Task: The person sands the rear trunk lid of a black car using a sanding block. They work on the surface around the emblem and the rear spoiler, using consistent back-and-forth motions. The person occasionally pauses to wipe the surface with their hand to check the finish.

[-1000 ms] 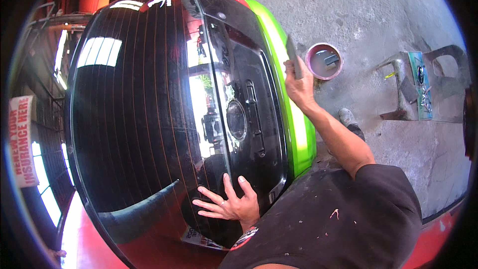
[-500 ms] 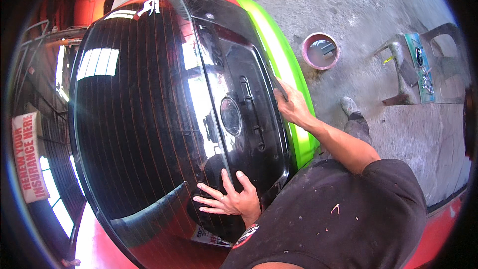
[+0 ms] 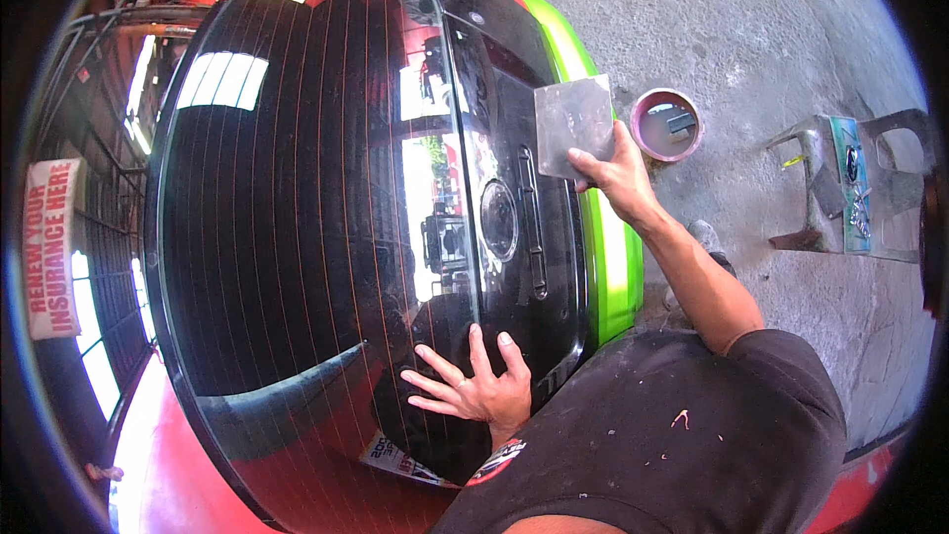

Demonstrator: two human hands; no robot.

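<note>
One grey sheet [image 3: 573, 119] turned broadside | right fingers [image 3: 625, 143] clamped on it | left fingers [image 3: 438, 364] apart

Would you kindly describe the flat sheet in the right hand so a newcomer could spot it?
Start at the large dark rear window, then go right to the green bumper. Across the bumper's upper part, the right hand holds the greyish flat sheet near its lower right corner. Straight edges set it apart from the round tub on the floor.
</note>
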